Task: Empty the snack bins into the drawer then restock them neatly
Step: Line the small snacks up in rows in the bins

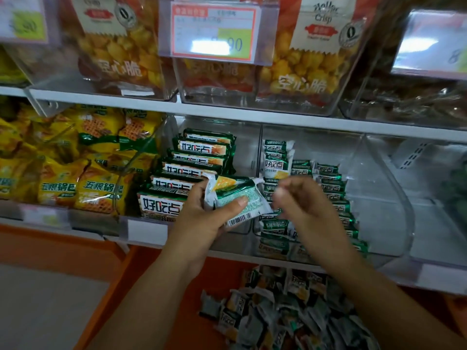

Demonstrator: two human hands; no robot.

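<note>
1. The left hand (pixel 202 221) grips a small packet (pixel 235 195) of glossy, crinkled film, white and green with a yellow picture; the thumb lies across its printed back and the fingers curl behind it
2. The packet is a flat oblong held in front of the bins. Its long axis runs roughly across the view, the right end higher, and its barcode side faces the camera
3. The right hand (pixel 300 200) is blurred, with fingers curled, just beside the packet's crimped right end; whether it grips anything cannot be told
4. The middle bin (pixel 242 147) is clear rigid plastic and holds larger packs (pixel 194 168), flat and rectangular, which overlap in a sloping row with labels facing out
5. The right bin (pixel 379 198) is clear with a curved side wall and holds small packets (pixel 331 188) standing on edge in close rows
6. Below the shelf (pixel 252 114), an orange drawer (pixel 192 281) holds a heap of loose packets (pixel 290 311) lying at all angles
7. On the left, yellow bags (pixel 96 190) with a lattice-patterned picture fill another clear bin; above, a red-bordered price label (pixel 214 31) hangs on an upper bin
</note>
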